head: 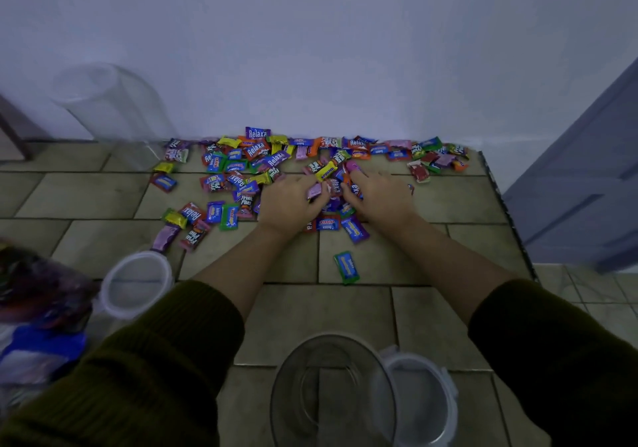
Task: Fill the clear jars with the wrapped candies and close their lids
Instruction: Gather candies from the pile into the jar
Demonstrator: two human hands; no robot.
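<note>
Several wrapped candies [262,156] in bright colours lie scattered along the foot of the wall. My left hand [288,205] and my right hand [378,194] are side by side in the pile, fingers curled round a heap of candies [331,187] gathered between them. An open clear jar [331,391] stands empty at the near edge below my arms. A second clear jar [114,108] stands at the back left against the wall. One green candy [347,267] lies alone between my forearms.
A clear lid [136,284] with a white rim lies at the left, another lid [428,398] right of the near jar. A jar of candies with a blue part [38,308] is at the far left. The tiled surface ends at a dark edge [507,211] on the right.
</note>
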